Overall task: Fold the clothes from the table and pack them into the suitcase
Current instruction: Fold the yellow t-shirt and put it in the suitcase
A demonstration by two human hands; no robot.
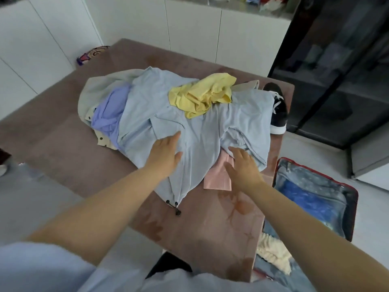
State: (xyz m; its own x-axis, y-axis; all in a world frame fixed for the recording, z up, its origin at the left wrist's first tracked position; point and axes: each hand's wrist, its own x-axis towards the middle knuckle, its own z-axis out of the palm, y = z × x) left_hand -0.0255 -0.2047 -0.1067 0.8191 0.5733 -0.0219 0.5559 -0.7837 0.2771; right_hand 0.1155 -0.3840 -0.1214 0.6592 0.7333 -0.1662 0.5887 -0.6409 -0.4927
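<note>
A wide light blue garment of thin fabric (197,144) lies spread over a heap of clothes on the mauve-brown table (63,144). Its narrow hem end, with dark cord toggles (175,206), points toward the person. From there its long axis runs away toward the far side of the table, and the cloth fans out to both sides.

The left hand (166,157) lies flat on the near left part of this garment, its fingers (172,138) straight and together, the thumb out to the side, gripping nothing. The right hand (242,167) lies palm down with fingers spread and released. It rests partly on a folded pale pink garment (216,180) that sticks out from under the blue one, and the fingertips touch the blue garment's edge.

A crumpled yellow garment (200,95) sits on top of the blue one at the far side. At the left of the heap lie a lavender garment (109,114), a pale grey-green jacket (94,89) and a cream piece with dark buttons (103,140). A black and white sneaker (279,114) stands at the table's far right edge.

On the floor to the right, just beside the table, a red-rimmed suitcase (353,207) lies open, showing a blue lining; cream ruffled fabric (271,251) lies in its near part.
</note>
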